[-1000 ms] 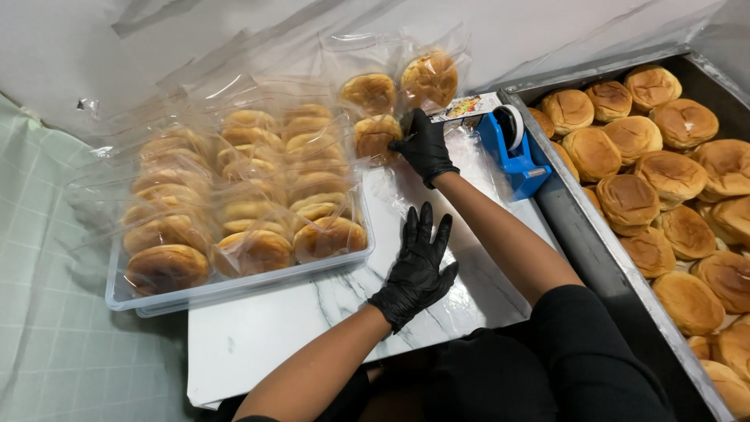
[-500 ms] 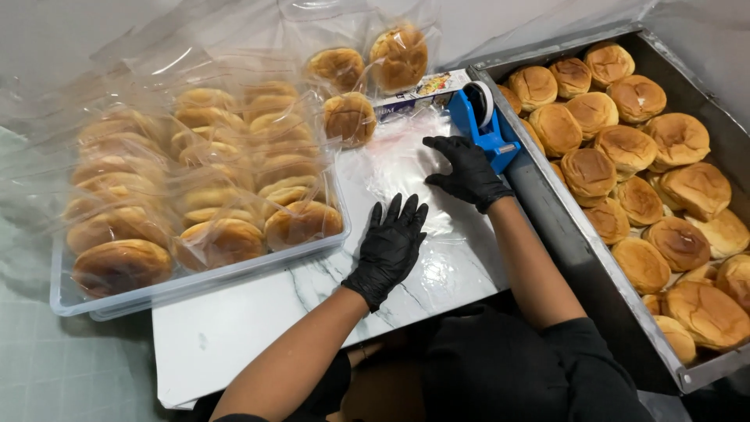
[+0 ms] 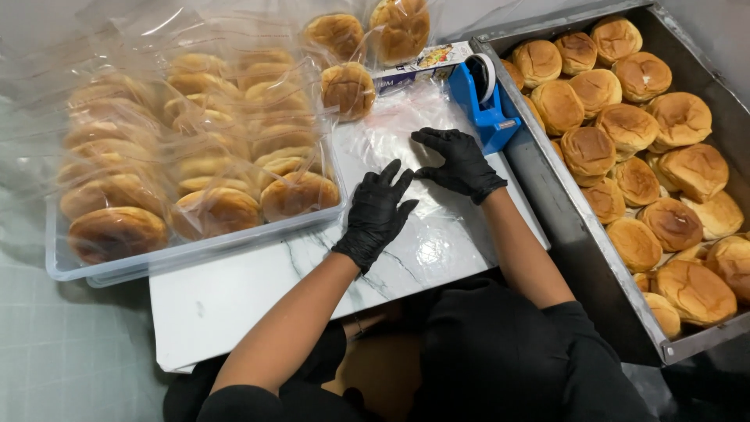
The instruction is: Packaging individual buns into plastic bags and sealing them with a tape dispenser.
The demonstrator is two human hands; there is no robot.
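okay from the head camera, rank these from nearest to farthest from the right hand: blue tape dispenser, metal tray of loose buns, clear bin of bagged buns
From the right hand:
1. Blue tape dispenser, just beyond it, up right.
2. Metal tray of loose buns, on the right.
3. Clear bin of bagged buns, far left, past the left hand.

Two gloved hands [image 3: 422,184], one blue tape dispenser [image 3: 484,101] — three loose bagged buns [image 3: 349,88].

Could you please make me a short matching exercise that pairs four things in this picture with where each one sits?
Things:
1. blue tape dispenser
2. loose buns
3. bagged buns
4. clear plastic bag

Places:
a. in the clear plastic tub on the left
b. flat on the white board under both gloved hands
c. in the metal tray on the right
d. at the board's far right corner

Pairs: 1-d, 2-c, 3-a, 4-b
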